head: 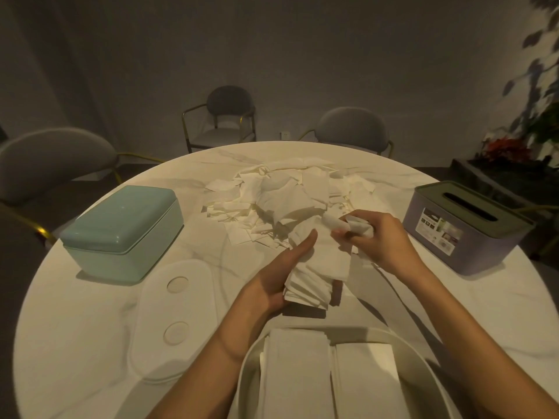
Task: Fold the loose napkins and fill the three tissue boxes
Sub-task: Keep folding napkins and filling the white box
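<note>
Folding napkins at a round white marble desk.
My left hand grasps a folded white napkin stack; my right hand pinches one crumpled napkin. The near open white box is partly filled; a loose napkin heap remains.

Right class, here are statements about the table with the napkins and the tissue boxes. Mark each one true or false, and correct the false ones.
1. The teal box has its lid on. True.

2. The purple box lies on its side. False: it stands upright, with the slot in its green top facing up.

3. The left hand holds a stack of folded napkins. True.

4. The right hand is empty. False: its fingers pinch a crumpled napkin.

5. The white box nearest the person already holds folded napkins. True.

6. The white lid sits on the white box. False: it lies on the table to the left of it.
</note>
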Demonstrator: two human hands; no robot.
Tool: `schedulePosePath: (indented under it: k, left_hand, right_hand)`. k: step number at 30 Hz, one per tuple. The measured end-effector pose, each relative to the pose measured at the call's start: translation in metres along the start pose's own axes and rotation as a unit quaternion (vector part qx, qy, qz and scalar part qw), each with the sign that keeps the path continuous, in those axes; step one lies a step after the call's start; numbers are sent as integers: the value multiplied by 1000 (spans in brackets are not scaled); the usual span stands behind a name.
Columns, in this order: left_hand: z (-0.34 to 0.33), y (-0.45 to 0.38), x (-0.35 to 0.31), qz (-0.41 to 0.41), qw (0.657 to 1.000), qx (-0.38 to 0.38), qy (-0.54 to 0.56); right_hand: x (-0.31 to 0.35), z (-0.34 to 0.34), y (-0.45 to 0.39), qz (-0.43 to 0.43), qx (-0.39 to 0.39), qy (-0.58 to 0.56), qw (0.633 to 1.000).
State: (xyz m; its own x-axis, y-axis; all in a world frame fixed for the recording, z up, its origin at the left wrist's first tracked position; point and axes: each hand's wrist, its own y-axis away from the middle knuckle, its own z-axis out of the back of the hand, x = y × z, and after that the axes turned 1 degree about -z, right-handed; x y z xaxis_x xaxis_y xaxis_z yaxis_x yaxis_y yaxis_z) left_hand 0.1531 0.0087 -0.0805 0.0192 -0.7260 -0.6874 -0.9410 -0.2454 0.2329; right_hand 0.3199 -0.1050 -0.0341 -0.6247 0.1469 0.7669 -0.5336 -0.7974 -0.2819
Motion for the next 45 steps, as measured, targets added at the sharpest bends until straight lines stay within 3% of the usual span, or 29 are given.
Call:
schedulePosePath:
  k: [5, 11, 15, 18, 22, 26, 29, 36, 40, 45]
  left_hand:
    - [6, -3, -3, -10, 1000, 2, -4]
    - [9, -8, -4, -45, 998, -50, 16]
    - [6, -9, -2, -42, 998, -35, 16]
    - [3, -6, -2, -42, 999, 3, 17]
    - [0, -4, 1, -43, 999, -21, -23]
    - [1, -4, 3, -24, 998, -12, -50]
    - [3, -2, 3, -30, 998, -6, -56]
    - [2, -4, 5, -82, 994, -22, -63]
    - [-4, -3, 0, -53, 997, -32, -38]
    - [-7, -5, 1, -64, 997, -46, 11]
  right_hand:
    - [6, 17, -1, 17, -5, -41, 999]
    - [23, 26, 8, -58, 124, -252, 958]
    - [24, 12, 10, -77, 146, -173, 971]
    - [18, 1, 5, -55, 103, -63, 991]
    - [10, -10, 4, -37, 44, -54, 997]
    - [8, -11, 4, -30, 45, -25, 998]
    - [16, 2, 5, -94, 80, -77, 989]
    - [28, 18, 13, -42, 176, -203, 962]
    - [33, 14, 12, -30, 178, -236, 955]
    - [28, -7, 9, -59, 128, -254, 957]
